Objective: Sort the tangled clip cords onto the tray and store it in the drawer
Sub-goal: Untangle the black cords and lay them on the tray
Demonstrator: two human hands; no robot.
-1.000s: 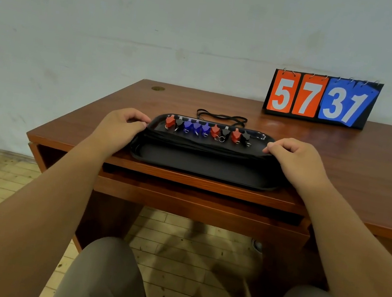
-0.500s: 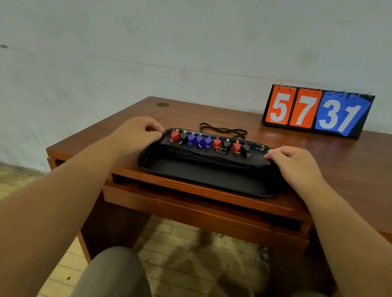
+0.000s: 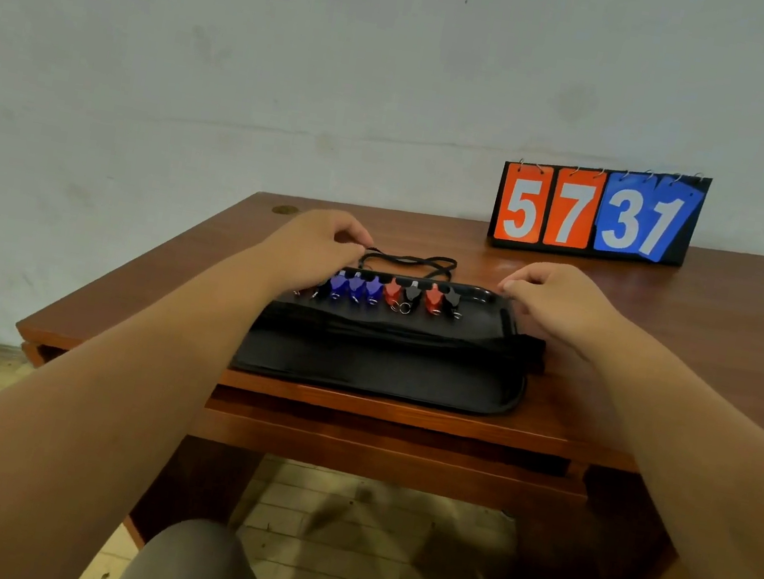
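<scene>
Clip cords (image 3: 389,293): rowed on tray (image 3: 381,374), on counter (image 3: 663,334) between your hands. Your left hand (image 3: 322,244) pinches the stray cord loop (image 3: 412,260) beyond the tray; your right hand (image 3: 563,303) curls at its far rim, grip unclear. Outstanding: loop, drawer (image 3: 385,447) stowage.

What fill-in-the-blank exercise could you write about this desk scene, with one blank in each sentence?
1. The flip scoreboard at the back of the desk shows 57 in orange and ___ in blue.
2. The clips lie in one row on a ___ tray.
3. The three same-coloured clips side by side, toward the left hand, are ___.
4. The right hand is at the tray's far ___ corner.
Missing words: 31; black; blue; right.
</scene>
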